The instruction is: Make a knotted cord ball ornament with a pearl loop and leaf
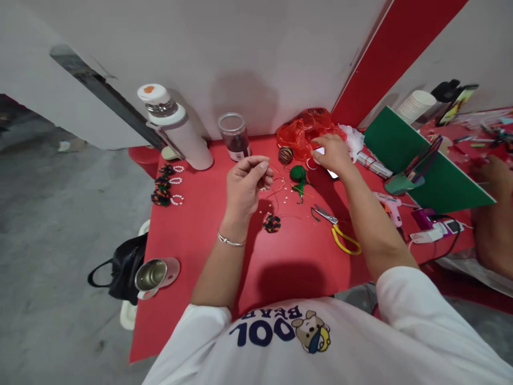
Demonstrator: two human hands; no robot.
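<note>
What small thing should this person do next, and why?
Perhaps move the right hand from the phone to a loose white bead: several lie scattered near the multicoloured yarn bundle, while similar bundles further left lie beside bead loops.

One head-worn camera looks down from close above the red table (196, 227); it faces the pale wall (256, 40).

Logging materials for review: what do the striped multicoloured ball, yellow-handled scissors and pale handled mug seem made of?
Striped multicoloured ball: likely matte yarn, from wound strands. Yellow-handled scissors: probably steel blades, given grey sheen; smooth yellow handles, perhaps plastic. Pale handled mug: seemingly metal inside, silvery shine; outside unclear.
</note>
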